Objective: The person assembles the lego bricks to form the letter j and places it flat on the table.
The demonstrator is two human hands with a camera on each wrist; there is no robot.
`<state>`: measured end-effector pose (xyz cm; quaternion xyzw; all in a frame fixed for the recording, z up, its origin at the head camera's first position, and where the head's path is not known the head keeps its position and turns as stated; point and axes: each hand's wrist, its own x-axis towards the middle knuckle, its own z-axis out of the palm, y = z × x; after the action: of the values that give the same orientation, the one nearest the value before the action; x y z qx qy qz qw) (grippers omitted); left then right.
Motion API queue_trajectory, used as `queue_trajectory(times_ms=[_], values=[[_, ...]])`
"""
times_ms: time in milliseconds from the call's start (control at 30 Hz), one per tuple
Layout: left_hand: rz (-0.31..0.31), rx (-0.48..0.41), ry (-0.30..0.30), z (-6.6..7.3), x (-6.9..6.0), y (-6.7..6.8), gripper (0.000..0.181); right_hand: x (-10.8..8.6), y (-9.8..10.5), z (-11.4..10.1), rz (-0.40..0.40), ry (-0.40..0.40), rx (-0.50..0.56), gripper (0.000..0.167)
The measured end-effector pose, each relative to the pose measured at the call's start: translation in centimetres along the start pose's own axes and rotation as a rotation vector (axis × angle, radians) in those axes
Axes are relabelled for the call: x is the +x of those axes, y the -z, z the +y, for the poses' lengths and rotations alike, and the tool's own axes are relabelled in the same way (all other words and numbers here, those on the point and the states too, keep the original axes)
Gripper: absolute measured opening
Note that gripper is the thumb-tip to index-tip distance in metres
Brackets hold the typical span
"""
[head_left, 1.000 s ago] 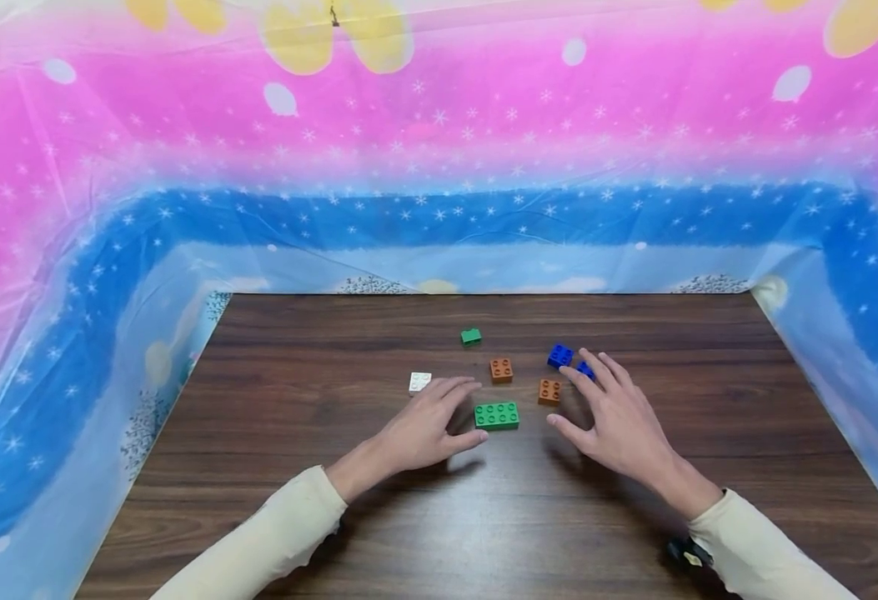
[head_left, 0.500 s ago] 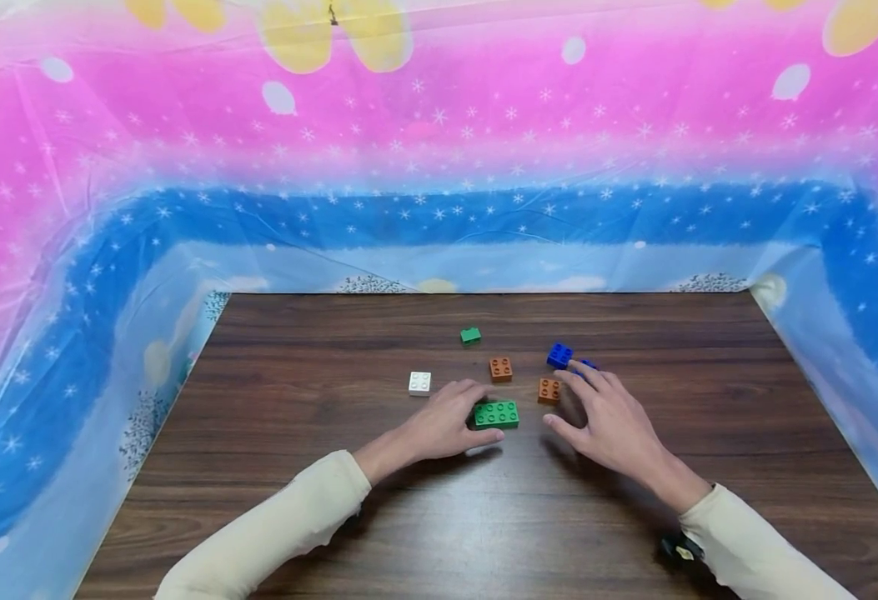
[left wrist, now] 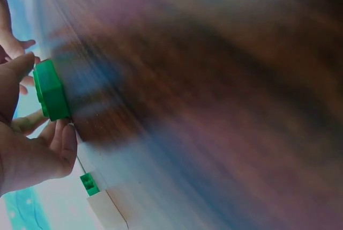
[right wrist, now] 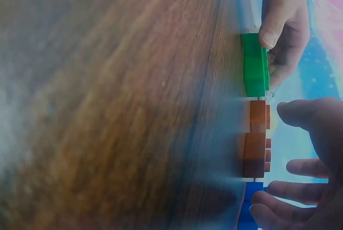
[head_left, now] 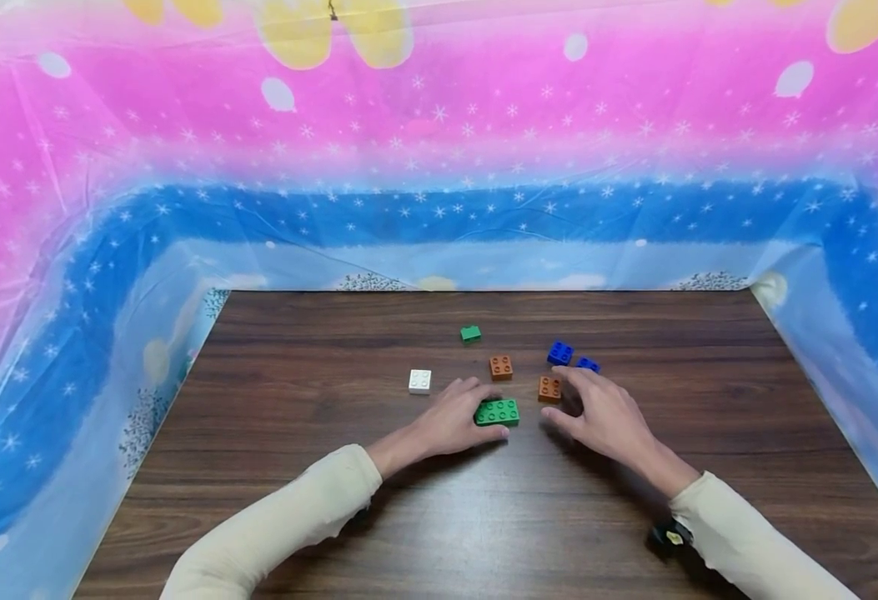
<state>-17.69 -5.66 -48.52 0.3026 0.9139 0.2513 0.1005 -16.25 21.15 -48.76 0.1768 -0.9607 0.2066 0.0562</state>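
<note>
A long green brick [head_left: 499, 412] lies on the table with my left hand [head_left: 449, 418] round its left end. The thumb is along the near side and the fingers behind; in the left wrist view, thumb and fingertips meet opposite sides of the green brick [left wrist: 52, 90]. My right hand [head_left: 611, 417] hovers with spread fingers beside the right orange brick [head_left: 549, 389]. Its thumb is in front and its index finger behind, apart from the orange brick [right wrist: 254, 155] in the right wrist view. Another orange brick [head_left: 501, 367] sits behind the green one.
Two blue bricks [head_left: 560, 352] lie just beyond my right fingers, one partly hidden. A white brick [head_left: 419, 382] is left of the left hand, and a small green brick [head_left: 470, 333] lies farther back. Patterned cloth [head_left: 439, 212] rises behind the wooden table [head_left: 296, 358].
My left hand has moved right from beside the white brick and closed round the long green brick. My right hand has drawn slightly back and left, uncovering more of the second blue brick.
</note>
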Motion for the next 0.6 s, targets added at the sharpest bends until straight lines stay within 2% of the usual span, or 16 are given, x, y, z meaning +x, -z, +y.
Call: queue_trajectory(times_ms=[367, 600], values=[[0.000, 0.108, 0.016, 0.3, 0.6, -0.1, 0.062, 0.6, -0.6, 0.3, -0.027, -0.017, -0.010, 0.069], [0.012, 0.125, -0.004, 0.3, 0.6, -0.2, 0.053, 1.3, -1.0, 0.4, -0.026, -0.019, -0.051, 0.067]])
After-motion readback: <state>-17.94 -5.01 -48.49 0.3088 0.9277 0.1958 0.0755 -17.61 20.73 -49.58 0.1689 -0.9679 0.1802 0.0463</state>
